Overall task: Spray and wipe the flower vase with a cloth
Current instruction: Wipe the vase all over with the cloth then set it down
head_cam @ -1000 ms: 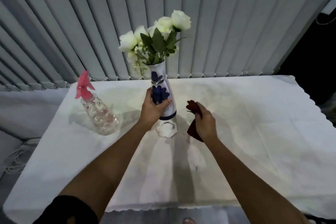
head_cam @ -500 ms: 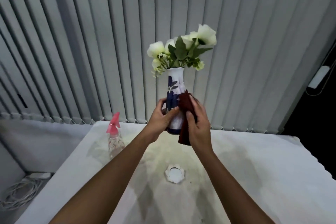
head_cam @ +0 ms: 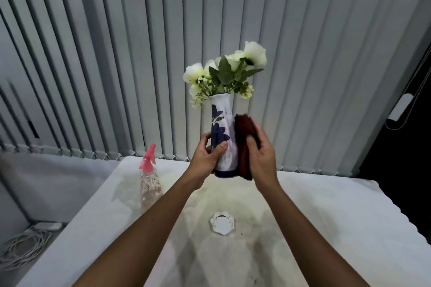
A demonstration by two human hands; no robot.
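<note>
A tall white vase (head_cam: 222,121) with blue leaf patterns and white flowers (head_cam: 227,72) is held upright in the air above the table. My left hand (head_cam: 207,156) grips its lower body from the left. My right hand (head_cam: 262,154) presses a dark red cloth (head_cam: 245,137) flat against the vase's right side. A clear spray bottle (head_cam: 150,184) with a pink trigger head stands on the table to the left, partly behind my left forearm.
A small white hexagonal coaster (head_cam: 222,223) lies on the white tablecloth (head_cam: 326,228) below the vase. Grey vertical blinds (head_cam: 116,53) hang behind the table. Coiled white cables (head_cam: 23,247) lie on the floor at the left.
The vase went from standing on its coaster to lifted in my left hand. My right hand brought the red cloth from the table up against the vase's right side.
</note>
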